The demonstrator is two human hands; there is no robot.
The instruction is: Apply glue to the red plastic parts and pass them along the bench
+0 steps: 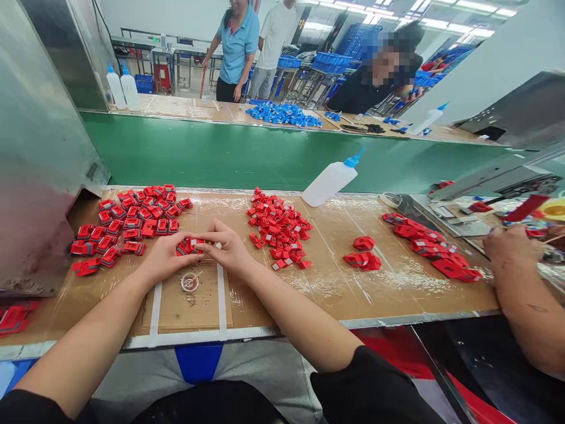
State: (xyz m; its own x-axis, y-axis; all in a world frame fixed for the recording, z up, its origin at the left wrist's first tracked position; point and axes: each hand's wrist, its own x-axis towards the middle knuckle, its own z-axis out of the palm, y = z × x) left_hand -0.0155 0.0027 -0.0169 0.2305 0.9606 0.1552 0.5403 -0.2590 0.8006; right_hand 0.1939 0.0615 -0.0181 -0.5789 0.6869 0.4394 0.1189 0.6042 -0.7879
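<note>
Between my two hands, over the taped cardboard mat (pixel 205 312), is a red plastic part (pixel 182 247) with grey on it. My left hand (pixel 170 256) grips it from the left, and my right hand (pixel 227 246) has thumb and fingers closed on its right end, which shows a pale patch. Just below my hands stands a small round cup (pixel 189 282) of brownish stuff with a thin stick in it. To the left lies a spread of red parts with grey edging (pixel 132 221). On the right, smaller red pieces (pixel 280 229) form a heap.
A white squeeze bottle (pixel 330 184) with a blue nozzle leans behind the heap. More red parts (pixel 364 259) lie to the right, near a co-worker's hand (pixel 512 244). A metal housing (pixel 39 153) stands at left. Behind the green partition (pixel 198 153) are blue parts (pixel 282 113) and several people.
</note>
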